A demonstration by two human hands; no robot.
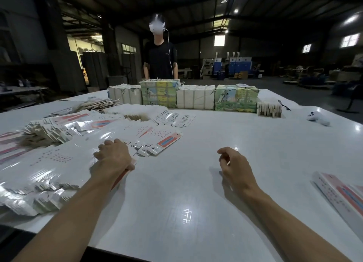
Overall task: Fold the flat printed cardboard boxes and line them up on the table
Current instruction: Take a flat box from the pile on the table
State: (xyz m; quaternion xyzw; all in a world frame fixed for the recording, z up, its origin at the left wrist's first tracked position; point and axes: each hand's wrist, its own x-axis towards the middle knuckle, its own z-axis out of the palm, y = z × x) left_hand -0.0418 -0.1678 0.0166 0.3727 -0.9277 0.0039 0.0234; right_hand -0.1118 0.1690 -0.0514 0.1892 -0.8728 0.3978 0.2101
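Observation:
A wide spread of flat printed cardboard boxes, white with red and blue panels, covers the left side of the white table. My left hand lies on the right edge of that spread and grips the edge of one flat box, thumb under it. Over the bare middle of the table hovers my right hand, fingers loosely curled, holding nothing. A folded box with a red and blue stripe lies at the right edge of the table.
Tall bundles of wrapped flat cartons stand in a row along the far side. A person with a white headset stands behind them. A white controller lies far right. More flat boxes fan out beyond the spread.

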